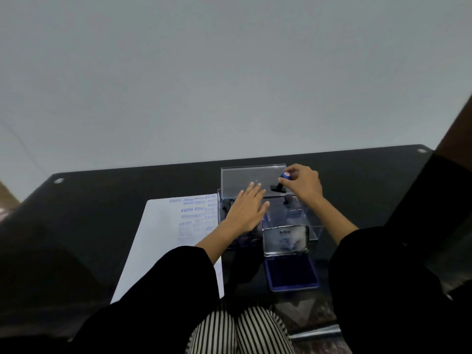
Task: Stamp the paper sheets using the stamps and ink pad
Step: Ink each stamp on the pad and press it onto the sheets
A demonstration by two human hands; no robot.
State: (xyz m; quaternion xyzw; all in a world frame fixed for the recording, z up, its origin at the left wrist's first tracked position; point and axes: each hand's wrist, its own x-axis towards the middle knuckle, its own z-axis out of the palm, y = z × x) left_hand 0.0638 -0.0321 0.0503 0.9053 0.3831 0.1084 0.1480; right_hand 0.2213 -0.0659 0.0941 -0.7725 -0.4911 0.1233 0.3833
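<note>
My right hand [305, 183] grips a stamp [280, 184] with a blue knob and black base, held above the far right part of a clear plastic box [313, 227]. My left hand [246, 209] lies flat with fingers spread over the left side of that box, where dark stamps [226, 206] show beneath it. A white paper sheet [163, 241] lies to the left, with several blue stamp prints near its far right corner. An open blue ink pad [291, 273] sits in front of the box, its lid [284, 238] standing up.
The box's clear lid [252, 178] stands open behind my hands. Another black stamp [288, 199] stands inside the box on the right. Everything rests on a dark glass table [102, 213] against a pale wall. My striped trousers show below the near edge.
</note>
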